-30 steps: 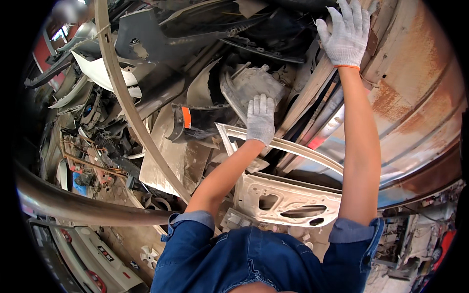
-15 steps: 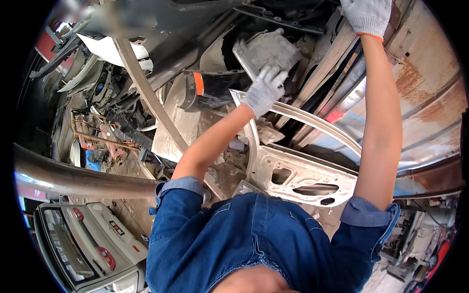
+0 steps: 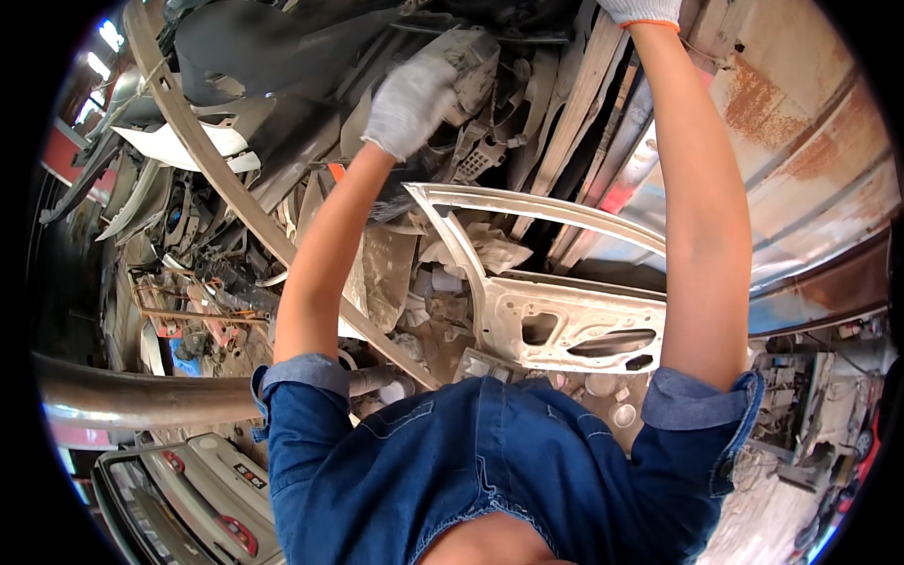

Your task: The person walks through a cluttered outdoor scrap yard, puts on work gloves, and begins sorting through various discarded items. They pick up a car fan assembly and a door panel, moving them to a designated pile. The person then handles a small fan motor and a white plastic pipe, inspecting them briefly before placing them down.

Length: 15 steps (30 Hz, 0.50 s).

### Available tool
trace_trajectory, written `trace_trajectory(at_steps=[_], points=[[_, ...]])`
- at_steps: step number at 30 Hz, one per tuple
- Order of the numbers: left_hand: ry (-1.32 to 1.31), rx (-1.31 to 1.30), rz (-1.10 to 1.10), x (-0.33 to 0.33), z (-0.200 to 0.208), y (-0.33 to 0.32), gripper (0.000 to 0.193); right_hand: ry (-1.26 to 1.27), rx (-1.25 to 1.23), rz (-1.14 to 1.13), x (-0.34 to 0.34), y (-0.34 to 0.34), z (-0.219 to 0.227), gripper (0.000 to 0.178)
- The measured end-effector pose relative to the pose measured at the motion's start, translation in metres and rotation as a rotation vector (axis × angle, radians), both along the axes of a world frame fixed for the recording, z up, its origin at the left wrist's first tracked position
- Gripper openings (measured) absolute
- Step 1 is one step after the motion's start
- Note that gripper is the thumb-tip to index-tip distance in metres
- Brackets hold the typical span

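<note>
My left hand, in a grey-white knit glove, is blurred by motion at the left edge of a dusty grey plastic panel. The fingers appear closed on that edge, and the panel is tilted up among the heaped car parts. My right hand, in a similar glove with an orange cuff, reaches to the top edge beside long wooden boards. Its fingers are cut off by the picture's edge. Below the panel lies a dirty grey piece with a grid of holes.
A bare, pale car door frame stands upright close before me. A wooden post slants across the left, above a thick metal pipe. Rusty sheet metal leans at the right. A silver car's rear is at lower left.
My left hand has moved up and left, and the grey panel has shifted upward, baring the piece with the grid of holes. My right hand has slid further out of the top edge.
</note>
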<state>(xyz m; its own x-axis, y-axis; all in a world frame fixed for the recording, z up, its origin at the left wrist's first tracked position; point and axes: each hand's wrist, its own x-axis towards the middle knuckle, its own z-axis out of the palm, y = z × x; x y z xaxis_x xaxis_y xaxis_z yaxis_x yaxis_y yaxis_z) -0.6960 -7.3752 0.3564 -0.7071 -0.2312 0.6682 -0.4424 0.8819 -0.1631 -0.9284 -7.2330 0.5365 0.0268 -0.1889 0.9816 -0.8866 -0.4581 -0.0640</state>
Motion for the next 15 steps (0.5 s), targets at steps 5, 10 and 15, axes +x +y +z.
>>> trace_trajectory(at_steps=[5,10,15], points=[[-0.531,-0.285,0.201,0.012,-0.016,-0.01,0.031,0.11,-0.096,-0.111,0.007,-0.006,0.005,0.017],[-0.493,-0.174,0.223,0.023,-0.022,-0.04,0.028,-0.077,-0.07,0.12,0.004,-0.013,-0.006,0.015],[-0.252,-0.023,0.19,0.027,-0.045,-0.05,0.027,0.527,-0.326,-0.678,0.002,-0.016,-0.005,0.013]])
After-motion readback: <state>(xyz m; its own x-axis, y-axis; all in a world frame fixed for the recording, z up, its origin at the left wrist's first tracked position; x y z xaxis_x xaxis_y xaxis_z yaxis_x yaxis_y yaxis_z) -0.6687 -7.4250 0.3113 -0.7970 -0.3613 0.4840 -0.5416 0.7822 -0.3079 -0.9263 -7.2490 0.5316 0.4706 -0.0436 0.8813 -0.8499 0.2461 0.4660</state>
